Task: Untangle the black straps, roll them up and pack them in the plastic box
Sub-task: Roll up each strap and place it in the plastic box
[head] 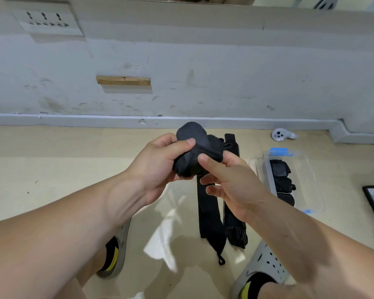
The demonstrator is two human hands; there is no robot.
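Black fabric strap [194, 152], rolled into a bundle above the beige floor [52, 169], is gripped by your left hand [160, 167] and pinched by your right hand [231, 182]; rolling looks nearly done, so next secure its end and pack it into the clear plastic box [307, 173] on your right.

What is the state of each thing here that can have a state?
Strap roll: rolled up, held in the air.
Left hand: grips the roll.
Right hand: pinches the roll.
Two straps: unrolled, flat on the floor, side by side.
Plastic box: open, rolled straps inside.
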